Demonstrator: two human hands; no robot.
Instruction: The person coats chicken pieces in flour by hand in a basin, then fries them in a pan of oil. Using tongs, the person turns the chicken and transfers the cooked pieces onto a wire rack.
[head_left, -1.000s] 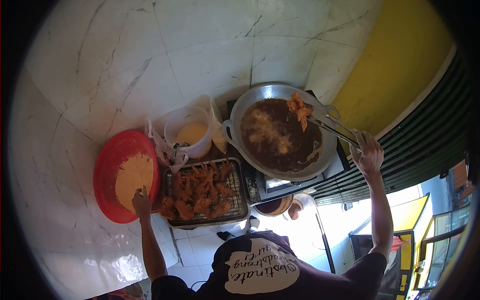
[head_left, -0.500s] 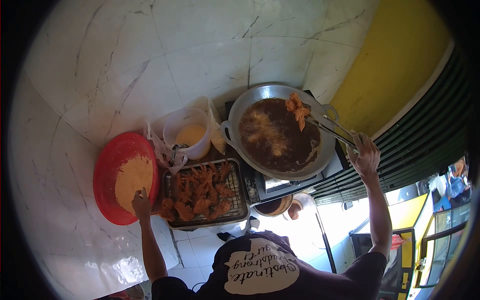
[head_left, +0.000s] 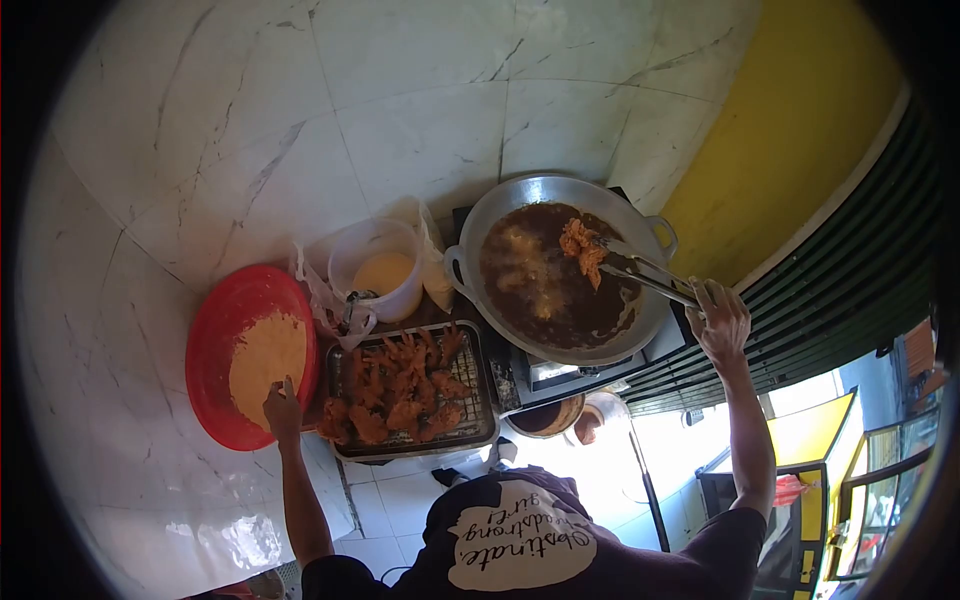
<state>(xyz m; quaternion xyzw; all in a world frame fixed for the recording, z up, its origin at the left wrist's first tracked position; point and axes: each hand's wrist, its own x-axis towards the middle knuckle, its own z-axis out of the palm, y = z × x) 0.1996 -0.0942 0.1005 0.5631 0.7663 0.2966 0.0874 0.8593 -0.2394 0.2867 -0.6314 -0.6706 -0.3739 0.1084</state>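
Right hand [head_left: 722, 325] tongs [head_left: 640, 272] gripping fried piece [head_left: 581, 250] over wok [head_left: 520, 200]

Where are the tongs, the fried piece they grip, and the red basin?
tongs [head_left: 645, 274], head view, mid-arm.
fried piece [head_left: 581, 250], head view, its centre.
red basin [head_left: 205, 345], head view, left rim.

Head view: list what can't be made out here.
- Stove under the wok: mostly hidden by the wok.
- Tray mesh: covered by fried pieces.
- Left hand fingertips: on the red basin rim; contact with the flour too small to tell.
- Tongs grip in the right hand: too small.
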